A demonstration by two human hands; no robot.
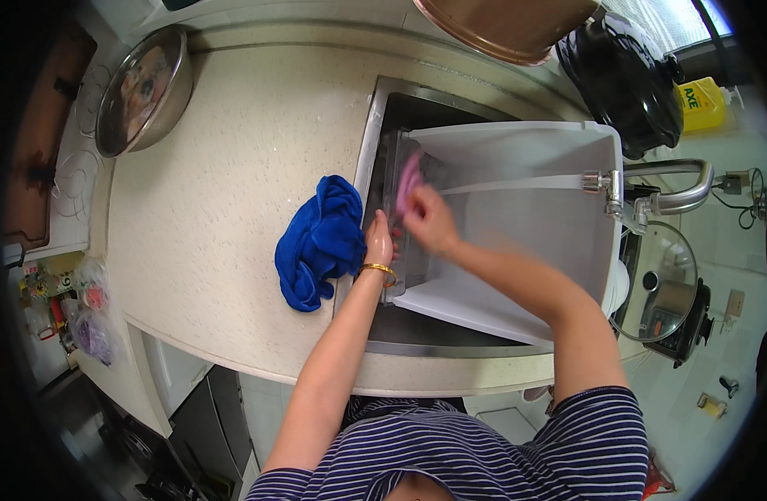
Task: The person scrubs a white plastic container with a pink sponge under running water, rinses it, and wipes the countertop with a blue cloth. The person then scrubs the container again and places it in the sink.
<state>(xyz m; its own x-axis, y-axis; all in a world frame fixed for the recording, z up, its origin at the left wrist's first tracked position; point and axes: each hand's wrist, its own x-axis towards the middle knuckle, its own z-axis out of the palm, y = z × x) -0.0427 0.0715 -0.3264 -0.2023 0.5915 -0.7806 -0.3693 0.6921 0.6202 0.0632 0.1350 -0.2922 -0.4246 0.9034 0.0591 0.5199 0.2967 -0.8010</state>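
Observation:
A large white plastic bin or drawer (515, 238) lies tilted in the steel sink (446, 344), its clear front panel (411, 278) towards the left. My right hand (430, 219), blurred, grips a pink cloth (411, 178) against the inner side of that panel. My left hand (379, 241), wet and with a gold bangle at the wrist, rests on the panel's outer side; its fingertips show past the edge. Water runs from the chrome faucet (602, 183) into the bin, close to the pink cloth. Left of my left hand, a crumpled blue cloth (320, 241) lies on the counter by the sink's rim.
A steel bowl (181, 103) with food in liquid stands at the counter's far left. Behind the sink are a copper-coloured pot (502, 25), a black pot (627, 87) and a yellow detergent bottle (703, 106). A glass lid (665, 282) stands right of the bin.

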